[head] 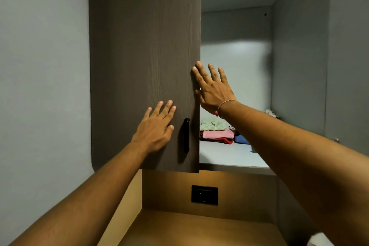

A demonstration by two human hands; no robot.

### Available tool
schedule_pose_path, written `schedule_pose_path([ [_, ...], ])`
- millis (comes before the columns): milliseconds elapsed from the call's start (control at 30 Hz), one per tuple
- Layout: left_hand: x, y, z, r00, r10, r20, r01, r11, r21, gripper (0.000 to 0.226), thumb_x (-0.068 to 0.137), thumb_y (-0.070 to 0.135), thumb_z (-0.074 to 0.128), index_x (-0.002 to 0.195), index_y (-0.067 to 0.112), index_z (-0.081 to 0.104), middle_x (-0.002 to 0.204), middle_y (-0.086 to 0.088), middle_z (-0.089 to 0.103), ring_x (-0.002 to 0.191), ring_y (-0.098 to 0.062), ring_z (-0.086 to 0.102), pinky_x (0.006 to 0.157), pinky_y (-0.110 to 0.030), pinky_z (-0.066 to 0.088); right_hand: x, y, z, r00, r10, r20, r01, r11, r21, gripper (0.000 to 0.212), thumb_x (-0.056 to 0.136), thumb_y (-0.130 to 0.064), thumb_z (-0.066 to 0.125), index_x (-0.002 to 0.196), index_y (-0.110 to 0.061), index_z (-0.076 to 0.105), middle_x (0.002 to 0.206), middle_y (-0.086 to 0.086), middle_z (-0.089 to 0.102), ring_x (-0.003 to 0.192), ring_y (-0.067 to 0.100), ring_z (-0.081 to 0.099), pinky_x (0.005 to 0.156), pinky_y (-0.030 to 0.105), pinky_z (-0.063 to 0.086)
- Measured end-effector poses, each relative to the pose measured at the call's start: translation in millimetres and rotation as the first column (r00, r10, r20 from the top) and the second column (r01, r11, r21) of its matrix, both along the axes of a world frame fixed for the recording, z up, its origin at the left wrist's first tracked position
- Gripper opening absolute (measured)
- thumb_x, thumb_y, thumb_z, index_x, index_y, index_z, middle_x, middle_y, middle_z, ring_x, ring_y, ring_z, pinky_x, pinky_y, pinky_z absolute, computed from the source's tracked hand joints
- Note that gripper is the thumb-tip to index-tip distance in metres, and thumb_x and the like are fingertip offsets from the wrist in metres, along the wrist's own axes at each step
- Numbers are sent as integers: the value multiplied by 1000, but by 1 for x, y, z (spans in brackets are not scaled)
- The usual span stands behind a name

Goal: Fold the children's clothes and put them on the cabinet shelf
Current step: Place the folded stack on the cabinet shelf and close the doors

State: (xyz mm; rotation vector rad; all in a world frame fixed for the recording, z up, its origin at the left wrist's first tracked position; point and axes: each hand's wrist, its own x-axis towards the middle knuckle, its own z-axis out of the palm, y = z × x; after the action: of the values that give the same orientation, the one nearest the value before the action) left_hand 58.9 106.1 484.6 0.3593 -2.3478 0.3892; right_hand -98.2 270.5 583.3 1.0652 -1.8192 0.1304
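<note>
The folded children's clothes [216,131] lie in a small stack on the pale grey cabinet shelf [229,156], toward its left rear: a light green checked piece on top, pink beneath it, red at the bottom, with a blue piece just beside them at 3 o'clock. Another patterned white garment [270,113] peeks out at the shelf's right side, mostly hidden behind the right forearm.

At 9 o'clock from the stack hangs the dark brown wood-grain cabinet door [143,56], its edge covering the left margin of the clothes. A black bar handle [186,135] is fixed upright near the door's lower right edge. Below the shelf sits a warm brown wooden surface [199,229], with a black wall socket plate [204,194] on the panel behind it. Grey walls flank the cabinet.

The left hand [154,132] lies flat on the door face, fingers [166,109] spread and empty, just at 9 o'clock from the handle. The right hand [214,90] rests at the door's free edge, fingers [201,75] splayed, holding nothing, a thin cord bracelet [224,106] at the wrist. The clothes lie at 6 o'clock from the right hand, apart from both hands.
</note>
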Motion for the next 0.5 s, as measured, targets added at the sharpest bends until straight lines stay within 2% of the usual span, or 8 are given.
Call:
schedule_pose_path([
  [133,17,7,18,995,13,100,-11,1000,-27,64,99,40,34,153,24,2,162,3,-7,149,-20,-1,121,-44,9,8,13,-17,998,-39,51,35,997,75,67,101,-45,23,153,-22,-13,163,2,-13,149,33,-10,120,54,-4],
  [200,24,11,30,990,27,136,-24,999,-25,64,99,40,36,154,21,9,163,1,1,149,-22,8,120,-44,18,12,26,-35,992,-21,127,11,997,80,65,101,-44,21,153,-23,-12,163,1,-12,149,31,-13,120,52,-6],
  [300,30,21,51,981,41,188,-39,999,-16,58,100,40,33,153,21,15,162,0,12,147,-22,19,116,-44,28,26,70,-64,953,85,291,-52,992,-119,64,102,-39,25,154,-24,-10,163,-2,-10,149,27,-13,120,49,-6],
  [367,31,27,65,979,71,189,-67,997,-28,54,101,41,31,152,23,22,160,-3,24,145,-23,27,113,-45,33,39,110,-79,926,162,340,-64,957,-282,65,102,-36,29,154,-24,-8,163,-4,-9,149,24,-15,121,48,-6],
  [433,29,36,76,982,79,169,-76,997,-21,52,100,41,32,149,24,30,157,-5,32,143,-25,31,110,-46,35,57,158,-92,923,213,319,-55,896,-440,65,101,-35,31,154,-25,-6,163,-6,-7,149,20,-16,121,46,-6],
  [500,21,55,85,994,13,104,-8,999,-49,53,99,38,35,148,20,33,155,-6,34,142,-26,33,111,-46,34,82,211,-99,942,216,257,-34,822,-568,67,98,-36,31,155,-26,-3,163,-9,-6,149,17,-16,121,42,-8],
])
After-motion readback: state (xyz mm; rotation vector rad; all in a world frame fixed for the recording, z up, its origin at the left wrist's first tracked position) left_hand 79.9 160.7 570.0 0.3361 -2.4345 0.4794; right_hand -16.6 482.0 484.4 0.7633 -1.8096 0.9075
